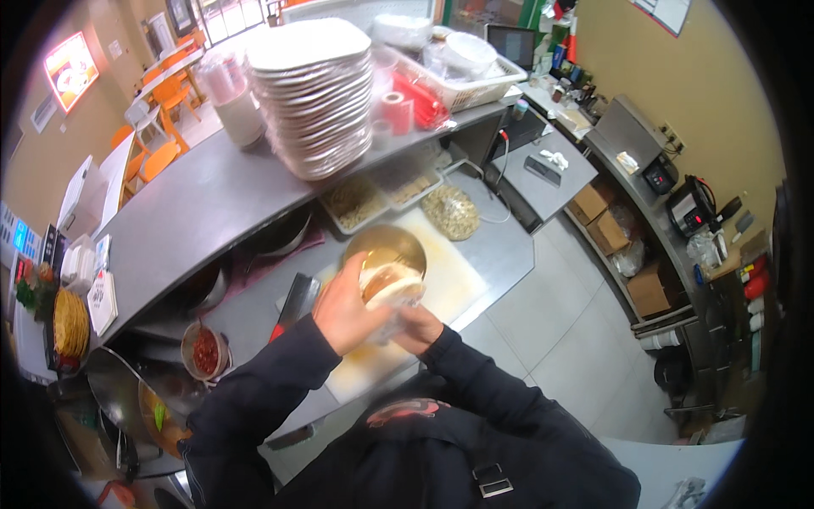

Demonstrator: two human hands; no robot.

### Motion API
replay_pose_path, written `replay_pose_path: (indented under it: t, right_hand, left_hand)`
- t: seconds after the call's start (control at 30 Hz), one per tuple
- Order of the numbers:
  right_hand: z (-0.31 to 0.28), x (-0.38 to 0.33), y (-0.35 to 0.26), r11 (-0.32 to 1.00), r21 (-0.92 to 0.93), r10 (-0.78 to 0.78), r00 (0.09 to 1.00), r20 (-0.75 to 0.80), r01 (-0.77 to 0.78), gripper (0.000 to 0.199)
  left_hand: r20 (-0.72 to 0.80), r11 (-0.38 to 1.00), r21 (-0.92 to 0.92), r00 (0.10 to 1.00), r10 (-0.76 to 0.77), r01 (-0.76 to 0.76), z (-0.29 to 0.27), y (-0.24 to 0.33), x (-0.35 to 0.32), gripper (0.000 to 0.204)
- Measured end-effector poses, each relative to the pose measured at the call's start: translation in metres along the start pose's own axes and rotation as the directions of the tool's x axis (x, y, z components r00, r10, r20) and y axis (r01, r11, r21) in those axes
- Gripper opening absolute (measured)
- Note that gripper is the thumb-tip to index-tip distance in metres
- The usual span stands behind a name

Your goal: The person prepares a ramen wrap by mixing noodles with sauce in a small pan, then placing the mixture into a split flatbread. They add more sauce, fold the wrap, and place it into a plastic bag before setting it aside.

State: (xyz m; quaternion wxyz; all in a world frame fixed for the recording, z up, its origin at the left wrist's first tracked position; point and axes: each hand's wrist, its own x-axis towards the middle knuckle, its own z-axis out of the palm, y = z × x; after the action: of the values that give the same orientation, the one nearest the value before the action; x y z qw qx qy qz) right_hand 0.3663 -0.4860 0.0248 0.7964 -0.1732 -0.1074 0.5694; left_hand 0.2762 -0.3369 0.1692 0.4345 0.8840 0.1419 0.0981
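A split bun (397,291), pale with brownish filling showing at its opening, sits between my hands above the white cutting board (454,263). My left hand (346,307) is wrapped round its left side, thumb up along the bread. Lower right, my right hand (419,329) is closed at a crumpled clear plastic bag (386,327) under the bun; its fingertips are partly hidden. Just beyond the bun stands a round metal bowl (407,244). A cleaver (300,299) with a red handle lies left of my left hand.
Trays of chopped food (352,204) and a bag of pale pieces (450,212) sit behind the board. A tall stack of wrapped plates (314,102) stands on the raised counter (186,208). At left are a tub of red sauce (205,350) and a large pan (127,390).
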Motion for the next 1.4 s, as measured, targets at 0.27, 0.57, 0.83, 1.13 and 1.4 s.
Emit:
replay_pose_path:
  t: [0.27, 0.57, 0.83, 1.13, 1.4]
  right_hand:
    - [-0.020, 0.011, -0.053, 0.988, 0.147, -0.049, 0.994, 0.093, 0.035, 0.070]
    - [-0.095, 0.038, -0.188, 0.993, 0.103, 0.043, 0.992, 0.119, -0.056, 0.058]
    - [-0.119, 0.051, -0.264, 0.776, -0.570, 0.161, 0.959, -0.233, -0.269, 0.040]
    - [-0.129, 0.059, -0.275, 0.642, -0.660, 0.199, 0.917, -0.347, -0.389, 0.037]
    - [-0.122, 0.067, -0.331, 0.323, -0.946, -0.084, 0.996, -0.034, -0.005, 0.033]
  left_hand:
    - [0.154, 0.989, 0.110, 0.982, -0.110, 0.094, 0.024, 0.023, 0.059, 0.076]
    - [-0.014, 0.958, 0.112, 0.964, -0.264, 0.264, 0.109, 0.048, 0.174, 0.056]
    - [-0.159, 0.927, 0.020, 0.917, -0.366, 0.374, 0.139, 0.044, 0.216, 0.046]
    - [-0.211, 0.909, -0.002, 0.888, -0.408, 0.417, 0.147, 0.030, 0.220, 0.051]
    - [-0.229, 0.860, -0.146, 0.829, -0.510, 0.489, 0.126, 0.046, 0.212, 0.049]
